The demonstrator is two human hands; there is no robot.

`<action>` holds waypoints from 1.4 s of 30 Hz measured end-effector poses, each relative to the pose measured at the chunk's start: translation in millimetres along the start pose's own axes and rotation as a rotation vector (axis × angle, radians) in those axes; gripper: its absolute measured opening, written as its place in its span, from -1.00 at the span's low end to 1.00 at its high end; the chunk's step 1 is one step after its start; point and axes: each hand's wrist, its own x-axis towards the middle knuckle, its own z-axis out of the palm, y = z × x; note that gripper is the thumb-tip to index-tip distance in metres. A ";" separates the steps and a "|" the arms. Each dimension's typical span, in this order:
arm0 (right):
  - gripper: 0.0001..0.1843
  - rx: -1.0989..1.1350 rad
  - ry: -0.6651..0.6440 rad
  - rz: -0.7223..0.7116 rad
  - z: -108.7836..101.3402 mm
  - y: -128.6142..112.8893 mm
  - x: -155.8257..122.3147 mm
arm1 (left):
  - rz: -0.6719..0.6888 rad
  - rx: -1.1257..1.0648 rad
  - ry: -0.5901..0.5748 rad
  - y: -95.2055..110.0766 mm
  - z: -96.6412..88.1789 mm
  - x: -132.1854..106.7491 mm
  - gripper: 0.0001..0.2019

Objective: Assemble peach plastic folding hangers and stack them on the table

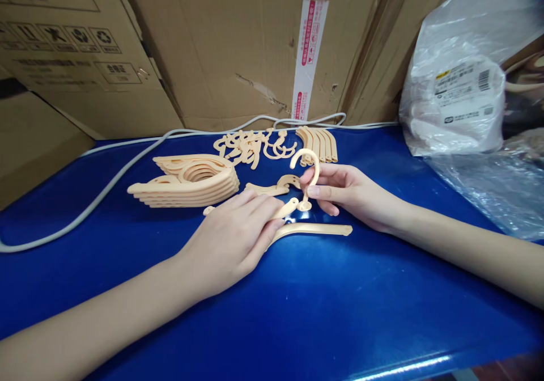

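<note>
Between the thumb and fingers of my right hand (340,191) is a cream plastic hanger hook (313,168), upright, its round foot pointing down. My left hand (240,228) is closed over a cream hanger arm (289,207); the arm's holed end sticks out just left of the hook's foot, and my palm hides its middle. Under my left fingers a second curved hanger arm (314,229) lies on the blue table, reaching to the right. Behind both hands another cream piece (272,189) with a curved end lies partly hidden.
A stack of cream hanger pieces (191,185) stands at the left. Further back lie a pile of loose hooks (244,145) and a row of hanger arms (323,143). A white cable (123,185) runs along the cardboard boxes (238,46). Clear plastic bags (459,97) sit at right.
</note>
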 end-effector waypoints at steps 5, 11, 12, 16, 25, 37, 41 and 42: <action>-0.82 0.027 0.035 0.002 -0.1 -0.7 1.1 | -0.020 -0.015 0.007 -0.7 1.1 -1.6 -0.74; -0.70 0.080 0.066 0.041 -0.1 -2.2 2.7 | -0.028 -0.023 0.019 0.6 0.1 -1.5 -0.78; -0.69 0.083 0.069 0.045 -0.2 -2.2 2.7 | -0.025 -0.018 0.019 0.9 0.2 -1.4 -0.78; -0.62 0.088 0.079 0.057 -0.2 -2.7 2.4 | -0.028 -0.018 0.021 0.7 1.4 -1.2 -0.79; -0.59 0.090 0.048 0.066 -0.4 -2.4 1.8 | 0.052 0.039 0.061 0.2 3.5 -1.4 -0.80; -0.63 0.075 0.012 0.074 2.8 -4.0 -0.1 | 0.149 0.230 0.147 3.7 3.4 -3.4 -0.76; -0.65 0.052 -0.013 0.068 1.5 -2.6 -0.4 | 0.178 0.232 0.167 5.0 3.9 -3.8 -0.78; -0.65 0.047 -0.021 0.062 1.0 -2.4 -0.4 | 0.177 0.231 0.162 5.1 3.9 -3.9 -0.79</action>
